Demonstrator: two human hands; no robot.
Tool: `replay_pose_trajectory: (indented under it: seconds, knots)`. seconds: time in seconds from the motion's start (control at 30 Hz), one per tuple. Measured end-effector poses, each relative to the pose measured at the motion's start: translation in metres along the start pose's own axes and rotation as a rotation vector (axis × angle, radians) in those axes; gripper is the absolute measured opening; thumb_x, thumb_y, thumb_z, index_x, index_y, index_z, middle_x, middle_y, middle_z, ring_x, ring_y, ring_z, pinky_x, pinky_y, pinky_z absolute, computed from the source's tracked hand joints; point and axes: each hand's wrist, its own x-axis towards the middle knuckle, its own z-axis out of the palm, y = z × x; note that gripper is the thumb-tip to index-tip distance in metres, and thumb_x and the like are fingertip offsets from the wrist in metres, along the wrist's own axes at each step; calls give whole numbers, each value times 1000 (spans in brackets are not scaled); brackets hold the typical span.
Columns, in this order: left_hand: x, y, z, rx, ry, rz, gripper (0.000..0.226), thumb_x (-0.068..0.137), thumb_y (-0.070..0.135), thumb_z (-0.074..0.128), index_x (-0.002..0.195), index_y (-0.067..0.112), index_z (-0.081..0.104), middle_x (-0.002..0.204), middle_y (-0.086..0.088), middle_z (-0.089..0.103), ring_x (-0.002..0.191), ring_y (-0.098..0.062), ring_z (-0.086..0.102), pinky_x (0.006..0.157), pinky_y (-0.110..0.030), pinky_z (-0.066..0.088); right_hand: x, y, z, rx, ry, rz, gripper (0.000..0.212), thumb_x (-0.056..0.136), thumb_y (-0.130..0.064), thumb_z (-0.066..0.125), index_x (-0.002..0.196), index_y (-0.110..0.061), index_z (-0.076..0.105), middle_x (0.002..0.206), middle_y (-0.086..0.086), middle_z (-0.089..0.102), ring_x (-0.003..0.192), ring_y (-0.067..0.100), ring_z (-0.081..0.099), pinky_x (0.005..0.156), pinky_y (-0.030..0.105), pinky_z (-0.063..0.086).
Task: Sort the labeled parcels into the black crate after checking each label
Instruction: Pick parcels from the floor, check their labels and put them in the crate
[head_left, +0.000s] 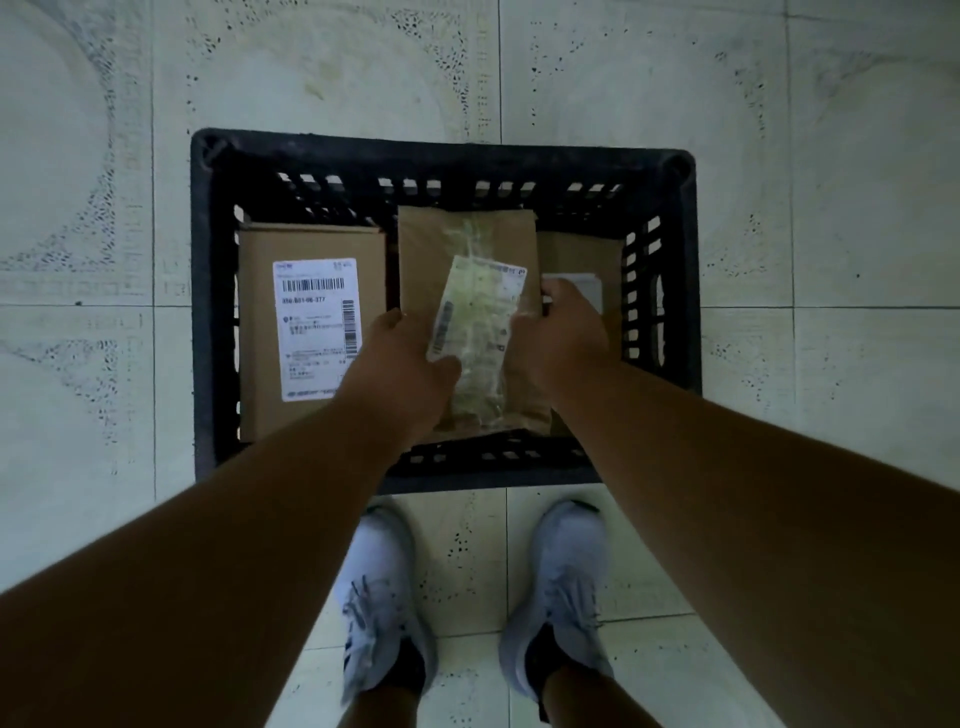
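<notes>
Both hands hold a brown parcel (467, 270) over the middle of the black crate (441, 156): the left hand (402, 364) grips its 9 o'clock edge, the right hand (563, 332) its 3 o'clock edge. A second labeled parcel (311, 332) lies inside at 9 o'clock, a third (579, 260) at 3 o'clock.

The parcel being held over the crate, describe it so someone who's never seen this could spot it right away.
Start at the black crate on the tiled floor. Over its middle, the left hand and right hand hold the brown parcel. Unlike the labelled box lying flat on the crate's left, its label sits crooked under shiny clear tape.
</notes>
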Motion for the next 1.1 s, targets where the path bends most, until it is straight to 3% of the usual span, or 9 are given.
replay_pose_trajectory:
  seconds: [0.13,0.27,0.4,0.5,0.6,0.77,0.9,1.1]
  knots:
    - [4,10,14,185,19,-47,59,95,29,55,148,13,35,154,-11,25,130,-35,43,102,-43,45,1,1,3,-194,1,-150,54,94,-19,64,142,-12,39,131,14,55,115,30,57,83,27,39]
    - [14,18,25,425,-17,-91,66,97,34,47,156,14,24,165,-11,-10,148,-39,12,116,-41,22,4,5,6,-289,-44,-262,65,89,-23,71,144,-20,36,130,14,46,108,33,57,85,36,47]
    - [25,24,36,587,-75,-58,69,94,41,47,152,7,31,163,-13,6,144,-40,16,115,-44,25,13,17,11,-626,-57,-331,61,89,-32,69,141,-15,43,136,15,40,122,33,44,102,40,42]
    - [35,19,38,741,-105,-34,74,93,39,53,154,7,26,161,-14,14,148,-37,11,115,-46,26,22,14,14,-752,-58,-476,53,91,-34,66,138,-16,50,140,11,41,128,31,37,104,41,36]
    - [41,13,41,798,-82,18,70,95,38,54,152,8,28,156,-15,24,144,-35,22,110,-44,33,27,10,14,-805,-148,-554,51,89,-35,67,136,-18,54,146,10,39,131,32,36,104,40,35]
    - [47,0,39,747,-146,144,82,89,42,62,155,20,17,161,-14,17,148,-36,16,114,-49,29,29,18,5,-717,-300,-575,69,80,-49,75,140,-23,54,151,6,40,137,30,34,110,41,34]
    - [47,-7,35,821,-262,244,96,80,52,70,155,28,16,164,-6,12,151,-32,9,112,-55,29,28,26,-1,-653,-387,-548,92,63,-53,88,139,-14,55,160,14,27,146,32,27,116,40,32]
    - [38,-16,44,861,-185,335,73,88,40,65,150,28,30,164,-6,15,151,-30,10,111,-57,29,25,31,0,-576,-301,-574,85,57,-46,92,127,-8,62,162,18,20,143,35,31,116,39,33]
